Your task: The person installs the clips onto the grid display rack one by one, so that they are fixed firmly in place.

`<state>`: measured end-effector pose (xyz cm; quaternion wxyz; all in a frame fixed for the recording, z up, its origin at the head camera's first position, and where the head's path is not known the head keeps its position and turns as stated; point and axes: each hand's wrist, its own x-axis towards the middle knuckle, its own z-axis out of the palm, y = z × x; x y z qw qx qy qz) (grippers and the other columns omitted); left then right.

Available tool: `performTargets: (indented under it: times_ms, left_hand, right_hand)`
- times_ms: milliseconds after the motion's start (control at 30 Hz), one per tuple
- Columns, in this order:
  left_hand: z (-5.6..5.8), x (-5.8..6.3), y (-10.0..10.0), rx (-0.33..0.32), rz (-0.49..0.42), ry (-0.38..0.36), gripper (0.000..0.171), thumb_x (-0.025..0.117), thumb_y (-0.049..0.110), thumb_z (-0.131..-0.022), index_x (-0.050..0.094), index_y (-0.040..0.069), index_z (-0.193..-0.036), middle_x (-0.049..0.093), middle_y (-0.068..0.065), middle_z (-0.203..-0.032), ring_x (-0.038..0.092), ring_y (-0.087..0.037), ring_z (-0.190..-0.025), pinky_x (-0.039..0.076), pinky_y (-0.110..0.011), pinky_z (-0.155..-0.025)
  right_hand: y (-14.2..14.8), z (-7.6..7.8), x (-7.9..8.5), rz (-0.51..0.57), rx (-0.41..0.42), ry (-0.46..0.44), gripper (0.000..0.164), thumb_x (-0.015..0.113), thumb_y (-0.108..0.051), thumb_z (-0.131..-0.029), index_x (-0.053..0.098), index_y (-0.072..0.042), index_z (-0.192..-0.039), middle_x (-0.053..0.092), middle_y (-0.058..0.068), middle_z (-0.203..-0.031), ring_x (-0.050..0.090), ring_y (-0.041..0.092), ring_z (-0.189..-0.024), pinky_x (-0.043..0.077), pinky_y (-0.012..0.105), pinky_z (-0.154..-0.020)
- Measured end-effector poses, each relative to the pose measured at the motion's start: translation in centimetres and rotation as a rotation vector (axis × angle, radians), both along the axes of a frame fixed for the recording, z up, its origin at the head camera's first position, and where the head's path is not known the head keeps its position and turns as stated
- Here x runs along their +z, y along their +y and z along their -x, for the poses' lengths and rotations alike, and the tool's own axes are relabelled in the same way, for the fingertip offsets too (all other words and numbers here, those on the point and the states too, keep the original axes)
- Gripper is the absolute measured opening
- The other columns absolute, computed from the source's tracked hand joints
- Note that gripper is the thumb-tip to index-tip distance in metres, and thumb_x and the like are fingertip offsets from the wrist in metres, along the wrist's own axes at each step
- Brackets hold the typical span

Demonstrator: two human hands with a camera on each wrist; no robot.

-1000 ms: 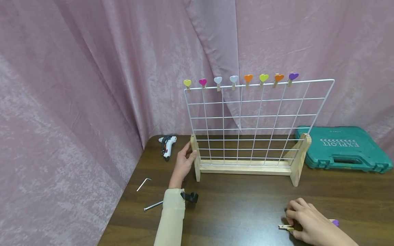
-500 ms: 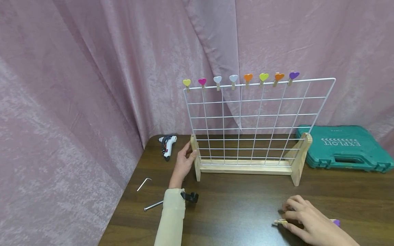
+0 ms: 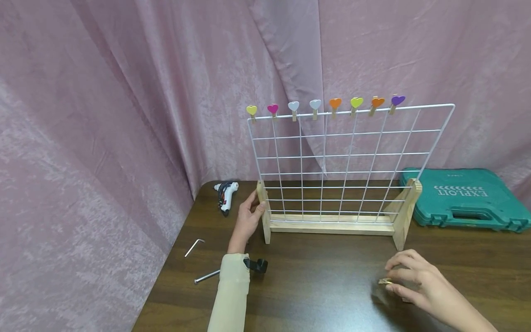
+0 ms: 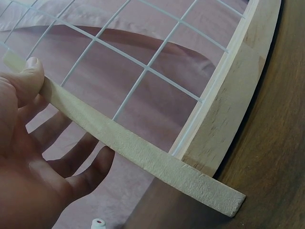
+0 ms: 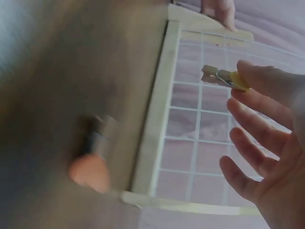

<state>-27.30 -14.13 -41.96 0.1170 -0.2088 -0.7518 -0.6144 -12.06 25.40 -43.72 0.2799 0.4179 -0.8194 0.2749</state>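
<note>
My left hand (image 3: 247, 219) grips the left wooden upright (image 4: 143, 150) of a wire grid rack (image 3: 344, 173), thumb in front and fingers behind. Between thumb and index finger, my right hand (image 3: 421, 279) pinches a small wooden clothespin (image 5: 219, 78) by its yellow end, jaw end pointing away from the palm. It is held above the table in front of the rack. Along the grid's top wire sits a row of heart clothespins, from a yellow one (image 3: 251, 110) at the left corner to a purple one (image 3: 398, 101) toward the right.
A blurred clothespin with an orange-looking heart (image 5: 89, 172) lies on the table below the right hand. Behind the rack's right end is a green tool case (image 3: 464, 198). At left lie a glue gun (image 3: 227, 196), a hex key (image 3: 193, 247) and a metal bolt (image 3: 206, 277).
My right hand has picked up the yellow clothespin from the table and moved up toward the rack with it. My left hand stays on the upright.
</note>
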Motion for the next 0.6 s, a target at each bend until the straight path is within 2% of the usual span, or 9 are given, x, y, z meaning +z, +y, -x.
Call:
performTargets:
  times_ms: [100, 233, 300, 400, 500, 600]
  left_hand:
    - [0.0, 0.1, 0.0, 0.004, -0.001, 0.000, 0.046, 0.054, 0.008, -0.093, 0.041, -0.004, -0.136, 0.054, -0.027, -0.121, 0.050, -0.041, -0.108, 0.047, -0.048, -0.085]
    - [-0.1, 0.0, 0.0, 0.002, -0.003, -0.001, 0.046, 0.054, 0.007, -0.093, 0.042, -0.004, -0.135, 0.054, -0.028, -0.120, 0.050, -0.042, -0.108, 0.047, -0.049, -0.086]
    - [-0.1, -0.1, 0.0, -0.003, -0.007, -0.003, 0.045, 0.054, 0.007, -0.093, 0.042, -0.005, -0.135, 0.054, -0.028, -0.120, 0.050, -0.041, -0.108, 0.047, -0.049, -0.086]
    - [-0.1, -0.1, 0.1, -0.006, -0.015, -0.002, 0.045, 0.053, 0.006, -0.093, 0.042, -0.005, -0.135, 0.054, -0.028, -0.120, 0.051, -0.041, -0.108, 0.047, -0.047, -0.086]
    - [-0.1, 0.0, 0.1, -0.004, -0.019, -0.001, 0.045, 0.054, 0.007, -0.093, 0.042, -0.004, -0.135, 0.055, -0.027, -0.120, 0.051, -0.040, -0.108, 0.048, -0.046, -0.085]
    - [-0.1, 0.0, 0.1, 0.002, -0.010, -0.004, 0.045, 0.054, 0.007, -0.093, 0.042, -0.004, -0.136, 0.055, -0.026, -0.120, 0.051, -0.040, -0.108, 0.048, -0.045, -0.085]
  right_hand:
    - [0.3, 0.2, 1.3, -0.028, 0.001, 0.007, 0.009, 0.067, -0.030, -0.085, 0.068, -0.023, -0.090, 0.057, -0.010, -0.101, 0.049, 0.013, -0.094, 0.036, 0.014, -0.081]
    - [0.7, 0.5, 3.6, -0.064, 0.011, 0.022, 0.016, 0.054, -0.035, -0.092, 0.066, -0.025, -0.096, 0.057, -0.008, -0.104, 0.049, 0.015, -0.097, 0.034, 0.014, -0.082]
    - [0.9, 0.7, 4.9, -0.077, 0.000, 0.027, 0.015, 0.055, -0.035, -0.092, 0.066, -0.026, -0.096, 0.057, -0.008, -0.105, 0.048, 0.015, -0.097, 0.034, 0.013, -0.081]
    - [1.4, 1.0, 7.0, -0.085, -0.018, 0.038, 0.009, 0.064, -0.030, -0.087, 0.069, -0.026, -0.094, 0.057, -0.008, -0.104, 0.048, 0.013, -0.097, 0.035, 0.013, -0.079]
    - [1.9, 1.5, 9.3, -0.084, -0.042, 0.060, 0.012, 0.070, -0.031, -0.081, 0.072, -0.022, -0.089, 0.058, -0.007, -0.101, 0.047, 0.012, -0.098, 0.034, 0.013, -0.077]
    - [2.2, 1.9, 11.6, -0.079, -0.073, 0.078, 0.020, 0.069, -0.039, -0.080, 0.074, -0.021, -0.086, 0.059, -0.006, -0.100, 0.046, 0.011, -0.100, 0.032, 0.012, -0.080]
